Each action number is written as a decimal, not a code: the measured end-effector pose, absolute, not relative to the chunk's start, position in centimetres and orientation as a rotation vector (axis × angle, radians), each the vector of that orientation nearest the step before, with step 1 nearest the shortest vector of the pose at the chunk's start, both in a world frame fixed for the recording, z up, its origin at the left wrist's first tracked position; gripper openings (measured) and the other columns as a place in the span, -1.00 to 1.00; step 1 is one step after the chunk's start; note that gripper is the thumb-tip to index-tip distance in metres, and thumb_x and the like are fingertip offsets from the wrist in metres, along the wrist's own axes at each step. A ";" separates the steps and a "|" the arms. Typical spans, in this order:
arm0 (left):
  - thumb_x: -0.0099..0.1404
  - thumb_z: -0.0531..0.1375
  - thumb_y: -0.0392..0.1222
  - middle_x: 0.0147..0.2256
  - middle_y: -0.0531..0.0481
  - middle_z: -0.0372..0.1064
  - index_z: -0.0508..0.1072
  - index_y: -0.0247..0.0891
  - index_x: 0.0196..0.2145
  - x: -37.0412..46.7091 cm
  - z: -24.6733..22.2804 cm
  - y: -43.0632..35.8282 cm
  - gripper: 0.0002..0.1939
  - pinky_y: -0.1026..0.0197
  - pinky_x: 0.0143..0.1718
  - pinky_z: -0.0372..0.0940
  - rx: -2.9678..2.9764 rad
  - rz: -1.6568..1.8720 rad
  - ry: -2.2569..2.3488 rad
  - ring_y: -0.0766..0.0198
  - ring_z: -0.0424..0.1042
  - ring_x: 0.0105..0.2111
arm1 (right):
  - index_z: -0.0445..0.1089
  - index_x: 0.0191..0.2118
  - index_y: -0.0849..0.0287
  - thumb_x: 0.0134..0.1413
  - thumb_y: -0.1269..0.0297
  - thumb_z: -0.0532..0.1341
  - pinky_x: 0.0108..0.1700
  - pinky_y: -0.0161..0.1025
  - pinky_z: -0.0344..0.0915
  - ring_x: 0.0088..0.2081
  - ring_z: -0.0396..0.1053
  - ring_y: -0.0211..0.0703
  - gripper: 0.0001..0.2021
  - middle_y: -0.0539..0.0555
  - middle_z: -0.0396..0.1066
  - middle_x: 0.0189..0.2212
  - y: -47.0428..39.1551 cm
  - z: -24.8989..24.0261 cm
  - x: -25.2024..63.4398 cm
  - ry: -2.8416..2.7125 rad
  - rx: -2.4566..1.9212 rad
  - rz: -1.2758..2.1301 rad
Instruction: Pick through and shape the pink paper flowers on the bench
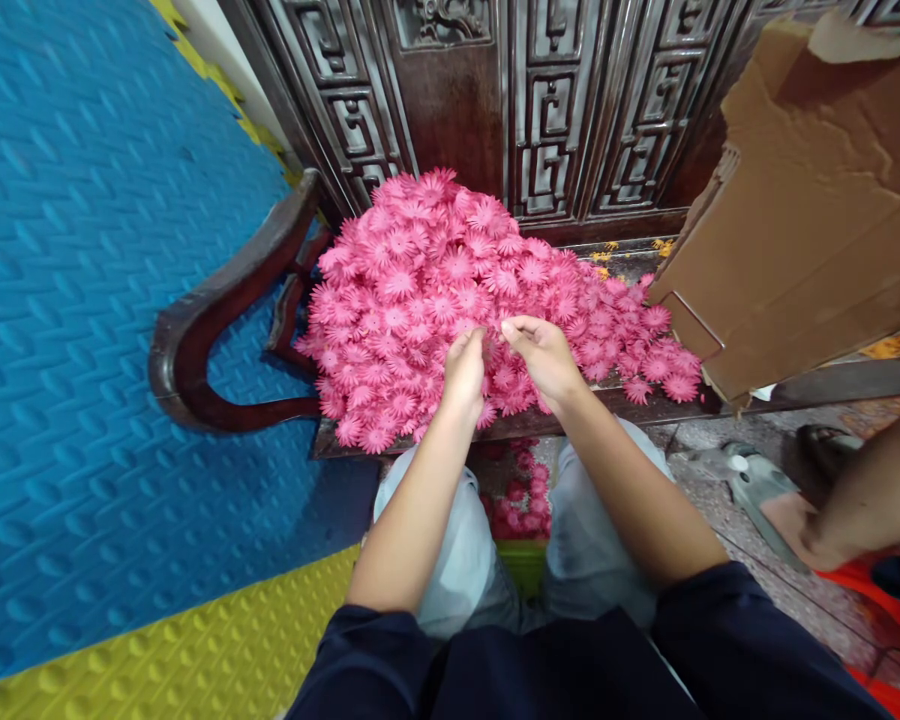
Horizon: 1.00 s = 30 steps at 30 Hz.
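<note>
A big heap of pink daisy-like flower heads (397, 320), which look artificial, covers the seat of a dark wooden bench (450, 100). Over the front of the heap, my left hand (466, 368) and my right hand (541, 352) face each other a short gap apart. Both are closed in a pinch, thumb against fingers. Whatever sits between the fingertips is too small to make out against the pink behind it. More pink flower heads (529, 500) lie low down between my knees, above something green (523, 565).
Right of the heap a brown cardboard box (817, 210) leans on the bench, with orange bits (604, 262) near it. The bench's curved armrest (187, 345) stands left, beside blue matting (82, 300). Another person's leg and sandalled foot (787, 515) are at the right.
</note>
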<state>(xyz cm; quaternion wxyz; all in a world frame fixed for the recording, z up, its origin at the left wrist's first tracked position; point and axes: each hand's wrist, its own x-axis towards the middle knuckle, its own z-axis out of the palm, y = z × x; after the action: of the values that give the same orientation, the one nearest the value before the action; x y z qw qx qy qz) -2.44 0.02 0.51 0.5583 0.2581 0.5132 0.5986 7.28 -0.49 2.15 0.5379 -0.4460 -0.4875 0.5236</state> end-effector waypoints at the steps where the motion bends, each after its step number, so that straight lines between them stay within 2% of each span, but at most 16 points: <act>1: 0.16 0.15 -0.22 -0.54 0.11 0.28 0.35 -0.28 -0.49 -2.4 0.4 0.0 -0.89 0.31 -0.39 0.17 0.615 1.381 1.200 0.43 0.22 -0.54 | 0.38 -0.46 0.16 -0.17 0.00 0.28 -0.19 -0.27 0.25 -0.35 0.31 -0.27 -0.70 -0.01 0.41 -0.46 -0.5 2.2 7.3 -1.155 -1.051 1.253; 3: 0.19 0.11 -0.23 -0.52 0.08 0.26 0.33 -0.28 -0.47 -2.4 0.4 0.0 -0.89 0.29 -0.39 0.17 0.640 1.323 1.220 0.41 0.20 -0.54 | 0.39 -0.46 0.16 -0.15 0.04 0.28 -0.17 -0.26 0.25 -0.34 0.33 -0.26 -0.73 -0.01 0.42 -0.45 -0.5 2.2 7.3 -1.159 -1.048 1.253; 5: 0.15 0.14 -0.26 -0.41 0.04 0.27 0.31 -0.27 -0.38 -2.4 0.4 -0.1 -0.95 0.26 -0.32 0.20 0.712 1.425 1.356 0.39 0.22 -0.47 | 0.39 -0.46 0.17 -0.12 0.12 0.26 -0.15 -0.25 0.25 -0.34 0.34 -0.25 -0.79 -0.01 0.44 -0.45 -0.3 2.2 7.5 -1.179 -1.085 1.222; 7: 0.06 0.21 -0.31 -0.24 -0.02 0.26 0.29 -0.23 -0.26 -2.6 0.8 -0.4 -0.75 0.21 -0.15 0.21 0.912 1.690 1.585 0.31 0.27 -0.30 | 0.40 -0.49 0.19 -0.09 0.22 0.24 -0.15 -0.23 0.25 -0.36 0.34 -0.24 -0.86 0.01 0.43 -0.47 -0.1 2.1 7.8 -1.206 -1.174 1.147; 9: 0.02 0.24 -0.34 -0.16 -0.06 0.23 0.30 -0.20 -0.22 -2.8 1.3 -0.9 -0.67 0.15 0.01 0.14 1.236 1.893 1.772 0.22 0.25 -0.13 | 0.39 -0.51 0.20 -0.08 0.28 0.23 -0.16 -0.21 0.25 -0.40 0.34 -0.22 -0.89 0.02 0.43 -0.50 0.2 1.9 8.1 -1.245 -1.262 1.066; 11: 0.06 0.24 -0.30 -0.19 -0.08 0.23 0.37 -0.20 -0.31 -2.9 1.7 -1.4 -0.80 0.07 0.07 0.07 1.551 1.878 1.855 0.14 0.22 -0.07 | 0.40 -0.53 0.20 -0.08 0.29 0.22 -0.17 -0.20 0.26 -0.40 0.34 -0.21 -0.89 0.02 0.43 -0.51 0.4 1.7 8.3 -1.278 -1.286 1.035; 14: 0.12 0.24 -0.22 -0.21 -0.10 0.26 0.47 -0.17 -0.41 -2.9 1.8 -1.9 -0.97 0.01 0.06 0.03 1.784 1.713 1.869 0.07 0.22 -0.10 | 0.43 -0.51 0.19 -0.08 0.26 0.22 -0.16 -0.21 0.27 -0.37 0.35 -0.21 -0.87 0.01 0.46 -0.49 0.5 1.5 8.6 -1.278 -1.221 1.082; 19: 0.14 0.26 -0.11 -0.30 -0.05 0.36 0.56 -0.13 -0.41 -3.0 1.3 -1.5 -0.91 0.05 0.00 0.09 1.759 1.572 1.749 0.12 0.27 -0.17 | 0.45 -0.50 0.17 -0.14 0.18 0.27 -0.17 -0.21 0.27 -0.38 0.35 -0.22 -0.84 0.00 0.46 -0.48 0.4 1.4 8.7 -1.237 -1.120 1.120; 30: 0.08 0.30 -0.19 -0.37 0.02 0.34 0.56 -0.19 -0.46 -3.7 1.2 -0.7 -0.95 0.22 -0.13 0.22 1.490 1.588 1.352 0.30 0.35 -0.28 | 0.42 -0.55 0.16 -0.28 -0.02 0.35 -0.22 -0.24 0.25 -0.41 0.30 -0.26 -0.68 -0.02 0.40 -0.53 0.4 2.1 9.0 -1.241 -1.034 1.203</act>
<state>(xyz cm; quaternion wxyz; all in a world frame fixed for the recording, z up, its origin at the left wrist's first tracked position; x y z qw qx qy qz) -3.65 -0.74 1.23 0.2849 0.5572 0.5056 0.5939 9.01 0.41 2.12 0.5343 -0.4340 -0.5208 0.5050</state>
